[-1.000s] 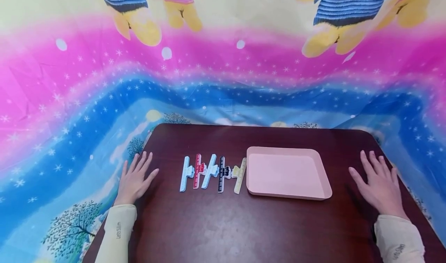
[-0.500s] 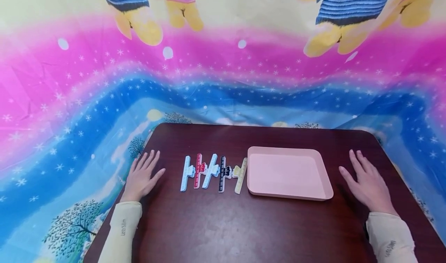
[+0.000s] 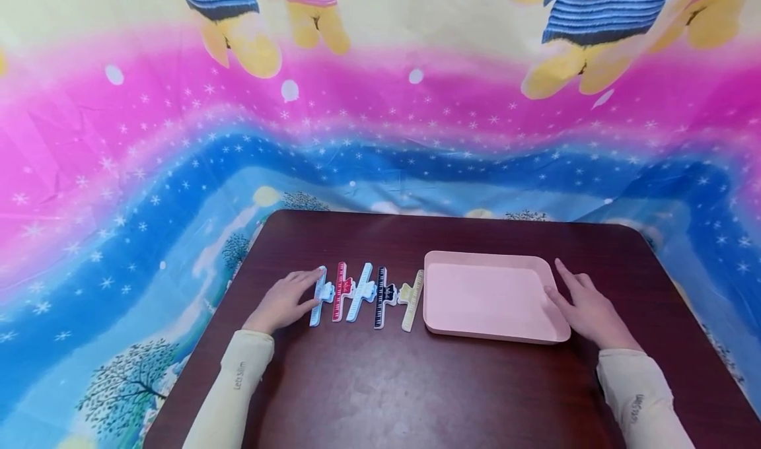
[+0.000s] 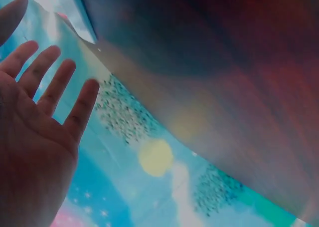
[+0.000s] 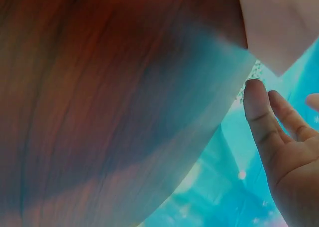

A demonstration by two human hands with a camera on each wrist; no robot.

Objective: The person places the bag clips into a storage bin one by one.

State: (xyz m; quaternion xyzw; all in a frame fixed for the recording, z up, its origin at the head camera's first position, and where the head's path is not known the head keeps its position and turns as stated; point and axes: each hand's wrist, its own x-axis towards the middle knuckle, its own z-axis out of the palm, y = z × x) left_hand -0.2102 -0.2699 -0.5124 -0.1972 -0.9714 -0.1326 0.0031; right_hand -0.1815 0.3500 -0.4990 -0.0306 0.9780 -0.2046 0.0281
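Note:
My left hand point(image 3: 285, 302) reaches the leftmost light blue music clip point(image 3: 317, 309), its fingertips overlapping the clip's upper end in the head view. In the left wrist view the fingers point(image 4: 57, 82) are spread and fairly straight. To the right lie a red clip point(image 3: 339, 295), a second light blue clip point(image 3: 359, 295), a black clip point(image 3: 380, 300) and a yellow clip point(image 3: 412, 302), all with a piano-key print. A shallow pink tray point(image 3: 493, 328) stands beside the yellow one. My right hand point(image 3: 591, 310) is at the tray's right rim, fingers extended, thumb overlapping the rim.
Everything lies on a dark brown table point(image 3: 380, 389) with rounded corners. A patterned cloth point(image 3: 380, 119) in pink and blue hangs behind it and down both sides.
My left hand has moved right from the table's left side to the leftmost clip. The right hand has moved left to the tray's rim. Clips and tray keep their places.

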